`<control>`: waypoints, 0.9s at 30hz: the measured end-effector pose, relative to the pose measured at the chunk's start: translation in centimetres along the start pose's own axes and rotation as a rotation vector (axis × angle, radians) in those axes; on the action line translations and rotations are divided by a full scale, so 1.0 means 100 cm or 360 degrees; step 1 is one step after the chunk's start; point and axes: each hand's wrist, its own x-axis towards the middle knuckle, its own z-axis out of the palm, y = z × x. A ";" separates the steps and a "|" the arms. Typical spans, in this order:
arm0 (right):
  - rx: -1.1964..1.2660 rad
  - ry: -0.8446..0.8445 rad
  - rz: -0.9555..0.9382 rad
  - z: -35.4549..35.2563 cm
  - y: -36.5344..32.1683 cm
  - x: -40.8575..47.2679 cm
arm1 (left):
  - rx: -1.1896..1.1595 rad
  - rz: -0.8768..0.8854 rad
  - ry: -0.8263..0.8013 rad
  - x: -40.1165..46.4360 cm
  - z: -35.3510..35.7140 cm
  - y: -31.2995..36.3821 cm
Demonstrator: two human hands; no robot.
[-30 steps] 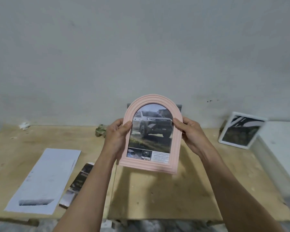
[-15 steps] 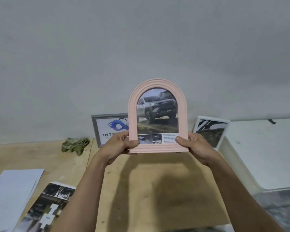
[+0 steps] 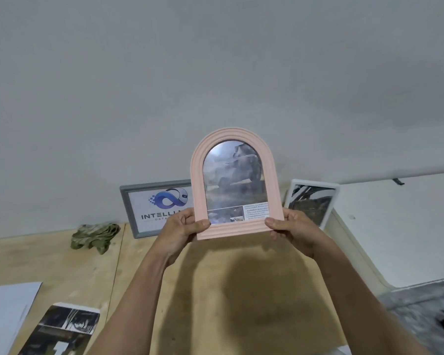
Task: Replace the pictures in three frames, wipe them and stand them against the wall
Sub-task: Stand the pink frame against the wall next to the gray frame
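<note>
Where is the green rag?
In the head view the rag lies crumpled on the table's left side near the wall, just left of the grey frame.

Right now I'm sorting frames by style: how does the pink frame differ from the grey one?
The pink frame has an arched top; the grey frame is rectangular. The pink one is held up by the left hand and right hand; the grey one leans against the wall. Pink shows a vehicle photo, grey a blue logo. Both face the camera.
</note>
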 end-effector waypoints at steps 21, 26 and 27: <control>-0.0042 0.0529 -0.0038 -0.041 0.041 0.051 | 0.0373 0.0000 0.0051 0.085 0.017 -0.028; -0.0161 0.0739 -0.0061 -0.074 0.054 0.087 | 0.0422 -0.0084 0.0099 0.118 0.046 -0.049; -0.0203 0.0737 -0.0040 -0.080 0.058 0.094 | 0.0434 -0.0097 0.0109 0.125 0.051 -0.052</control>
